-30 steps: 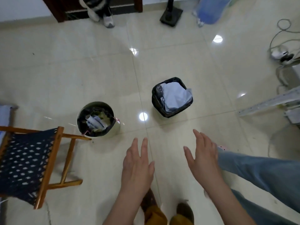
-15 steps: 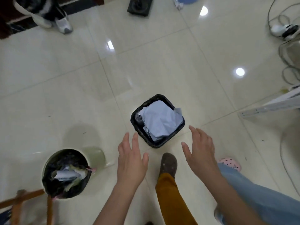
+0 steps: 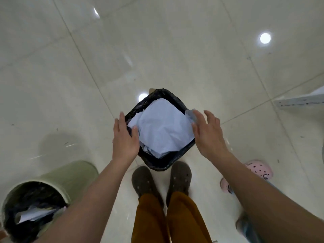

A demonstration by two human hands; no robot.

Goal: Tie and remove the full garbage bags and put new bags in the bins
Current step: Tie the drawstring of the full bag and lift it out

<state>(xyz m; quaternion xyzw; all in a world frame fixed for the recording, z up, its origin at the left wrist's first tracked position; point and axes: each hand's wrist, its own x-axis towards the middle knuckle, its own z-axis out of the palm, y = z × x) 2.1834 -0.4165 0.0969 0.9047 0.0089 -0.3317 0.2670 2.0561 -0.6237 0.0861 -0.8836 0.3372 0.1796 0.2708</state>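
Nearby, green bin [image 3: 52,195] stands left; pink clogs [image 3: 257,170] right, seemingly another person's.

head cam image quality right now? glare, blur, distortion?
Head view: round lamp reflections glare off the glossy floor, brightest at upper right and just behind the square bin. Wide-angle bending curves the tile lines. The round bin at lower left and the forearms are motion-smeared; both hands, left and right, and the white paper are fairly sharp. Soft, even light, faint shadows.
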